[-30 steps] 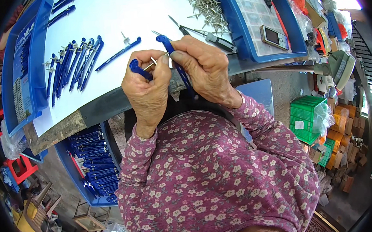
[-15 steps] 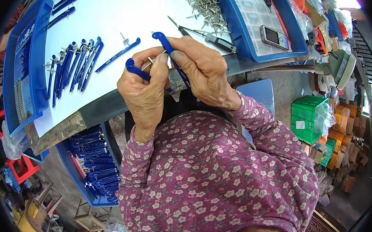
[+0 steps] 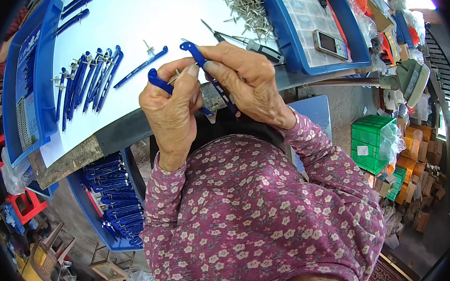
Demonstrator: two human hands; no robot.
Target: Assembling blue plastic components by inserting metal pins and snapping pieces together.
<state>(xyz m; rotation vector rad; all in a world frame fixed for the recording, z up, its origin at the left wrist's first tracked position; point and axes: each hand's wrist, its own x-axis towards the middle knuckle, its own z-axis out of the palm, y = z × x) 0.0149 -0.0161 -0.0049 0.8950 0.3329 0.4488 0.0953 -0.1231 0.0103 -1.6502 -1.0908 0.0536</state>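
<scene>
Hands sit a little higher over the table edge (image 3: 75, 156) than a second ago, and the two blue legs have drawn closer at their tops. A half-second back a thin metal pin showed plainly between them; now only its tip peeks out by the left thumb, so the pin seems to be going into the joint, though the fingers hide the seat.

Head view: the left hand (image 3: 173, 110) is closed round the left leg (image 3: 156, 80), thumb up, wrist bent toward the chest. The right hand (image 3: 247, 84) pinches the right leg (image 3: 193, 49) near its top, fingers curled over, forearm slanting in from the lower right. Both legs are held in the air just above the table edge. Finished compasses (image 3: 82, 82) lie in a row to the left, a pile of pins (image 3: 241, 6) beyond.
</scene>
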